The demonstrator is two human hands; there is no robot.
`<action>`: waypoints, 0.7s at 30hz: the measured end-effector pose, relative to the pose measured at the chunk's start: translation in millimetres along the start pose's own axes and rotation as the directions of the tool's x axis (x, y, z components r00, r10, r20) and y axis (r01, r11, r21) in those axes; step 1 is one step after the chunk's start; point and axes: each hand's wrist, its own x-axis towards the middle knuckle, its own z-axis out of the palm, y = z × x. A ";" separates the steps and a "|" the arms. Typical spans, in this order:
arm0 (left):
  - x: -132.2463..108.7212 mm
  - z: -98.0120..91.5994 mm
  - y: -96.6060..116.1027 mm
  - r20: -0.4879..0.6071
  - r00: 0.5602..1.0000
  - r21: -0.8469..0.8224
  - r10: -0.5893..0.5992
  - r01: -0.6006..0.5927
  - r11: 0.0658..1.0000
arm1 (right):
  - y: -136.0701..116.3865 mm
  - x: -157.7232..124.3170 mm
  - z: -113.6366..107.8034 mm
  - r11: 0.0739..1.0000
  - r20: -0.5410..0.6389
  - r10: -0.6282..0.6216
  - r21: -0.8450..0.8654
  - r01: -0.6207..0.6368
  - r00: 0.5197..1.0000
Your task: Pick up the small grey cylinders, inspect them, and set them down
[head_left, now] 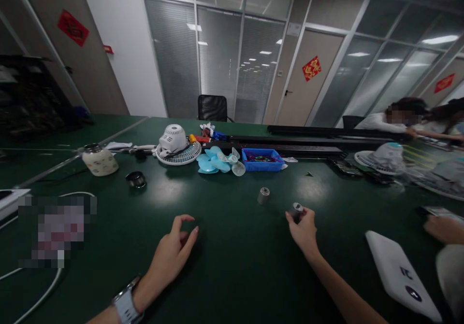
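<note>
Metal cylinder [297, 210], well in from the far edge of the bench [224, 280]: the right hand [305, 230] has its fingers round the sides, probably leaving the top uncovered; the left hand [173, 250] curves its fingers loosely apart, empty.

The table [232, 266] is dark green; the two cylinders [263, 197], grey; the far tray [264, 166], blue; the fan blades [208, 163] to its left, pale blue; the left jar [100, 163], cream with brownish patches.
</note>
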 end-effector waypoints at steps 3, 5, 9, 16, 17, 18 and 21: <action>-1.0 -2.3 3.0 -0.019 1.000 0.004 0.011 -0.011 1.000 | -11.4 -25.3 0.2 0.994 -0.081 -0.091 0.046 0.095 0.993; -1.8 -3.9 5.1 -0.019 1.000 0.007 0.023 -0.023 1.000 | -24.4 -49.3 3.3 0.964 -0.070 -0.220 0.137 0.228 0.973; -3.2 -4.5 7.2 -0.033 0.996 0.013 0.080 -0.080 0.997 | -57.7 -94.1 21.6 0.845 0.233 -0.501 0.339 0.414 0.833; -0.6 1.4 9.5 -0.011 0.979 -0.052 0.205 -0.206 0.977 | -87.7 -108.2 71.5 0.788 0.447 -0.609 0.435 0.436 0.655; -0.3 2.4 10.0 -0.009 0.970 -0.062 0.242 -0.242 0.968 | -88.0 -106.8 75.7 0.772 0.441 -0.631 0.443 0.456 0.638; -0.1 3.4 10.6 -0.007 0.962 -0.073 0.273 -0.273 0.959 | -88.2 -105.6 78.4 0.753 0.440 -0.655 0.450 0.480 0.615; 0.7 5.9 12.5 -0.010 0.950 -0.112 0.311 -0.310 0.944 | -90.1 -104.4 77.7 0.718 0.472 -0.695 0.429 0.548 0.542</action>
